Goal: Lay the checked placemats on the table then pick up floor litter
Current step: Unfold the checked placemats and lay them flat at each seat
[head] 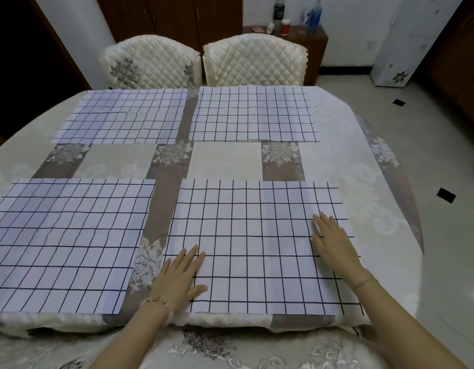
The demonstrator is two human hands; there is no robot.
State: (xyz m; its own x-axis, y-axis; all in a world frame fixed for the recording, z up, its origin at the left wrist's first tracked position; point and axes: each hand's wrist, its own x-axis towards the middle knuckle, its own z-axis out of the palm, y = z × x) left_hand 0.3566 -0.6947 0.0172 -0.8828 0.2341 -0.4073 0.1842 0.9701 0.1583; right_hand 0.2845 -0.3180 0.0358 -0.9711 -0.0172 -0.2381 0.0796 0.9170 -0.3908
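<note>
Several white placemats with dark checks lie flat on the table (pixel 225 161). The near right placemat (pixel 257 243) is under both my hands. My left hand (pixel 181 278) presses flat on its near left corner, fingers straight. My right hand (pixel 330 241) lies flat on its right side, fingers spread. A near left placemat (pixel 65 243) sits beside it. Two more placemats lie at the far side, the far left one (pixel 124 115) and the far right one (pixel 253 114). No floor litter can be made out.
Two quilted cream chairs (pixel 153 62) (pixel 257 59) stand behind the table. A brown side cabinet (pixel 310 41) holds bottles and cups. Shiny tiled floor (pixel 443 155) with dark inlay squares runs along the right. A chair back with floral cover (pixel 217 347) is right below me.
</note>
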